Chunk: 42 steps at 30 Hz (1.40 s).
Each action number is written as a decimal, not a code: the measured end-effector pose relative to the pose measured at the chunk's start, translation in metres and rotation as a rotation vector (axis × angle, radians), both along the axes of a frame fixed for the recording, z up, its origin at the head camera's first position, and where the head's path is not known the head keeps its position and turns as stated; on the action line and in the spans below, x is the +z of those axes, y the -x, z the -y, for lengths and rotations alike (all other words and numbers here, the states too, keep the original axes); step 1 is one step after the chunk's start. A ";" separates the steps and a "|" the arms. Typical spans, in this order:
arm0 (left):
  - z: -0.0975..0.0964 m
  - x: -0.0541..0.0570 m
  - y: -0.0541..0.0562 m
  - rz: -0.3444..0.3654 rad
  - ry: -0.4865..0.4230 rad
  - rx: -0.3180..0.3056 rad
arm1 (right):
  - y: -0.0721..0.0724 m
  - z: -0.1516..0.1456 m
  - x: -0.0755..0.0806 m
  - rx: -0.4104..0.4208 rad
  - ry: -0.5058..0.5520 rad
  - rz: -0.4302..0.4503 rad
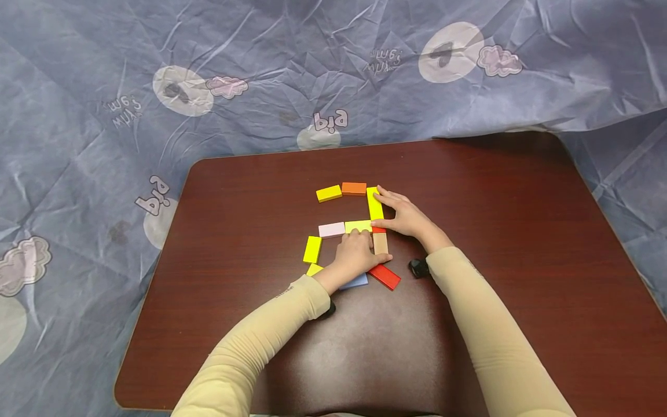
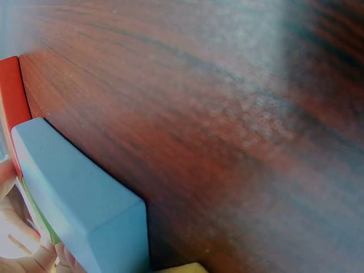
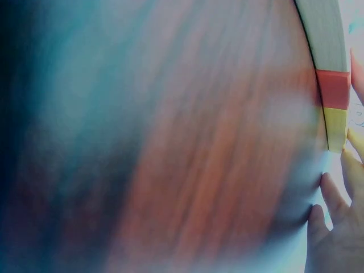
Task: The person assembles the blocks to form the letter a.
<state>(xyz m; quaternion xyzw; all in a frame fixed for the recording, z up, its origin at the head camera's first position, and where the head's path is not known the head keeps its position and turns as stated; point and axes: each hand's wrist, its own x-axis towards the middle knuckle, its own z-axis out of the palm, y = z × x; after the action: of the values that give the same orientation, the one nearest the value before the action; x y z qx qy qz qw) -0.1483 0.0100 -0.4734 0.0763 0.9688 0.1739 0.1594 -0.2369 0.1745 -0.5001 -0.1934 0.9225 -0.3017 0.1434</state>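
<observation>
My right hand reaches along the upright yellow block, fingertips by its far end and thumb near its lower end. The thumb tip overlaps the corner where a pale yellow block and a small red block meet. My left hand lies over the middle of the arrangement, fingers at the near edge of the pale yellow block. Its thumb stretches right across the lower end of the plain wood block. Beneath that hand, a blue block and a slanted red block are partly hidden.
An orange block and a yellow block lie at the far side. A pale pink block meets the pale yellow one. Left stands another yellow block. The brown table backs onto a grey-blue cloth.
</observation>
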 end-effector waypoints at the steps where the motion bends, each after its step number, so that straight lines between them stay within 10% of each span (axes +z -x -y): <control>1: 0.000 0.000 0.000 0.008 -0.006 0.004 | 0.000 0.000 0.000 -0.002 0.001 0.002; 42: 0.011 0.000 0.010 0.069 -0.100 0.055 | -0.002 0.000 0.001 -0.019 0.027 0.025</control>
<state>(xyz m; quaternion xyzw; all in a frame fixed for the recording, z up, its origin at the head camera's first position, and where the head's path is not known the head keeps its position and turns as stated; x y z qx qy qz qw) -0.1587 -0.0007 -0.4736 0.0515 0.9545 0.2290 0.1837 -0.2352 0.1744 -0.4988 -0.1826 0.9183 -0.3180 0.1495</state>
